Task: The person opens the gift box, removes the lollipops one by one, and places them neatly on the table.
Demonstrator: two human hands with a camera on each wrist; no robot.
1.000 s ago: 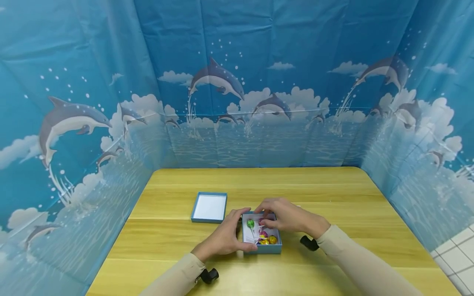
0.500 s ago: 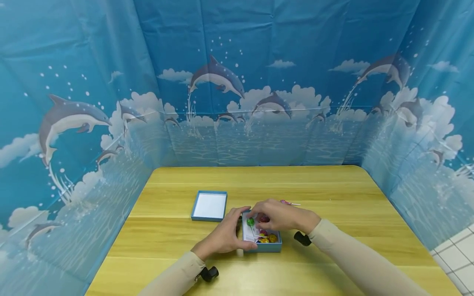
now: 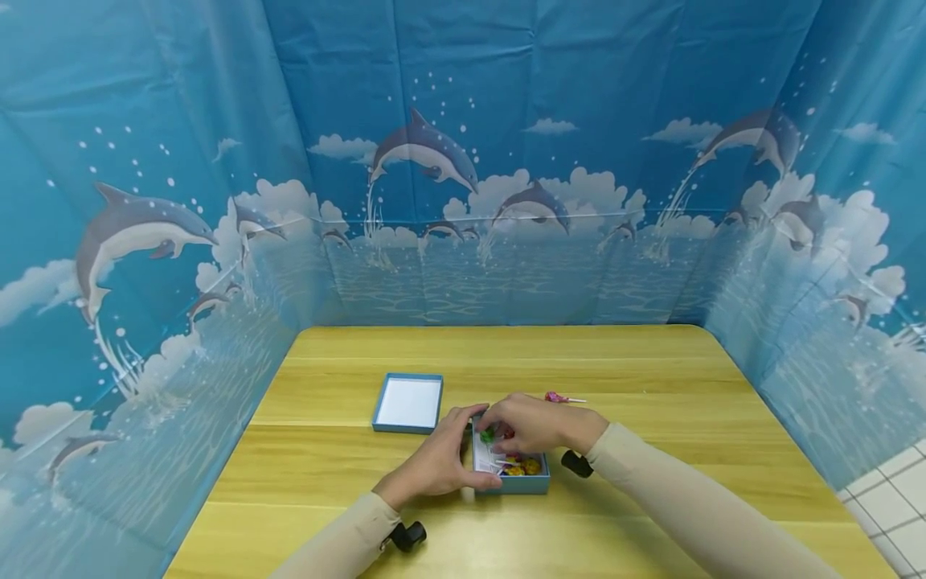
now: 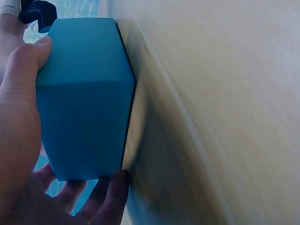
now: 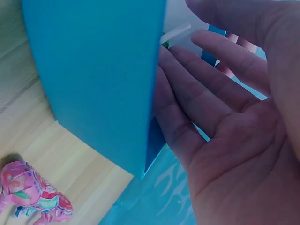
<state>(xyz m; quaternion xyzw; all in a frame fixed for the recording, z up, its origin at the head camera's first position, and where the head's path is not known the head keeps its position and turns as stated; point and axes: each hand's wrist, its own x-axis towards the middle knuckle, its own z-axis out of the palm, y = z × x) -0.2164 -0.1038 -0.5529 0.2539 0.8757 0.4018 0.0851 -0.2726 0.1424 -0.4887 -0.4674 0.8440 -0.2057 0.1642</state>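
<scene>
A blue box (image 3: 524,485) without its lid stands on the table, holding several wrapped lollipops. My left hand (image 3: 434,464) grips its left side; in the left wrist view, the thumb is on one wall of the box (image 4: 86,126) and the fingers are at the opposite wall. My right hand (image 3: 538,424) reaches into the box over the green lollipop (image 3: 488,435). In the right wrist view, a white stick (image 5: 177,33) shows between its spread thumb and fingers, which do not visibly pinch it. Yellow lollipops (image 3: 531,466) lie at the box's near end.
Left of the box lies a blue lid (image 3: 409,402), its white inside facing up. A pink lollipop (image 3: 555,397) lies on the wooden table (image 3: 325,474) behind my right hand. Dolphin-printed curtains (image 3: 448,273) stand around the table's back and sides.
My right hand has shifted left inside the box, from the reddish lollipop to the green one. The pink lollipop behind it has come into view. My left hand stays on the box.
</scene>
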